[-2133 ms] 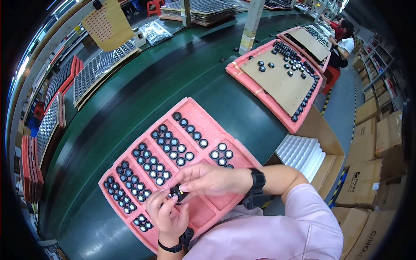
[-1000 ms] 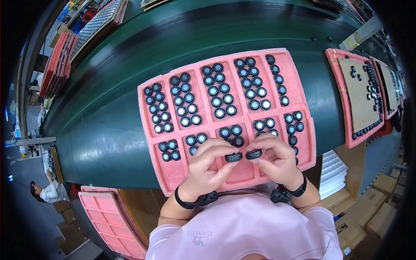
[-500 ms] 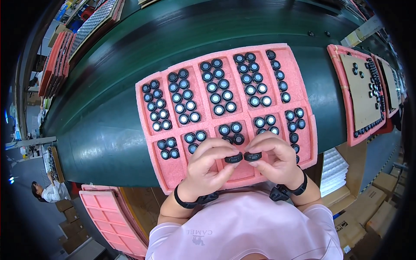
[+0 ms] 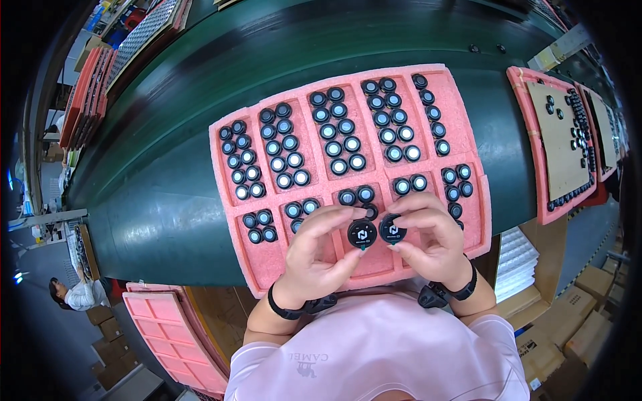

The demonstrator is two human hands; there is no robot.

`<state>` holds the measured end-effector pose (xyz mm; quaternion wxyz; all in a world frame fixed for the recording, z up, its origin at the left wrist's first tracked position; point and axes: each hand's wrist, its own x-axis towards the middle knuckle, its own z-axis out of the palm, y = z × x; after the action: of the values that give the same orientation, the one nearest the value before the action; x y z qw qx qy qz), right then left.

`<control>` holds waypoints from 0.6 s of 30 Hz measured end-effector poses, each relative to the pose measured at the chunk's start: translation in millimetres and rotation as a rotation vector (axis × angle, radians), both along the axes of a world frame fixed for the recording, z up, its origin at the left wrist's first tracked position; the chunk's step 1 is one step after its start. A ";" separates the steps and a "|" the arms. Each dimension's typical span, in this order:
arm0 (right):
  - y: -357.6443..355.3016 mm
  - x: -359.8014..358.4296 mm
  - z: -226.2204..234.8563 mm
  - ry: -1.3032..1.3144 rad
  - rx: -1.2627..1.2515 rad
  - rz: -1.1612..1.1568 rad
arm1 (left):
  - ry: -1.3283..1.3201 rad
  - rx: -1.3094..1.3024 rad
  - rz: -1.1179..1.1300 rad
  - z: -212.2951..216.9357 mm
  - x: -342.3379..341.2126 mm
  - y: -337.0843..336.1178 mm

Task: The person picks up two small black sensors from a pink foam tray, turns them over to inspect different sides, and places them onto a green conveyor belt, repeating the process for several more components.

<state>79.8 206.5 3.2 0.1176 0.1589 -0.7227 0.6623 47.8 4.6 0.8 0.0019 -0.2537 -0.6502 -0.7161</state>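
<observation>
My left hand (image 4: pixel 318 248) pinches a round black device (image 4: pixel 361 235) by its edge between thumb and fingers. Beside it, my right hand (image 4: pixel 431 242) grips a second round black device (image 4: pixel 393 230) the same way. Both discs are held side by side, a small gap apart, with their printed faces showing. They hover over the near part of a pink foam tray (image 4: pixel 458 127). Rows of similar black devices (image 4: pixel 339 166) with pale round centres fill many of the tray's compartments. My hands hide some of the near compartments.
The tray lies on a green conveyor belt (image 4: pixel 160 174). Another pink tray (image 4: pixel 545 208), with cardboard and black devices, stands at the right. Pink trays (image 4: pixel 160 327) lean at the lower left, and white sheets (image 4: pixel 515 264) sit in a box at the lower right. A person (image 4: pixel 87 294) is far left.
Both devices have been tilted from edge-on, with a port slot showing, to their printed faces. My hands stay in nearly the same place.
</observation>
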 end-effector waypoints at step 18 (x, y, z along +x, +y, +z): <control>2.9 0.7 -2.4 0.006 -0.012 0.040 | 0.134 -0.175 -0.098 6.9 -10.1 -8.1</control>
<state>80.6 209.4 0.8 0.1074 0.1744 -0.7152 0.6683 37.7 -3.6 7.6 -0.0117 -0.3316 -0.6954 -0.6374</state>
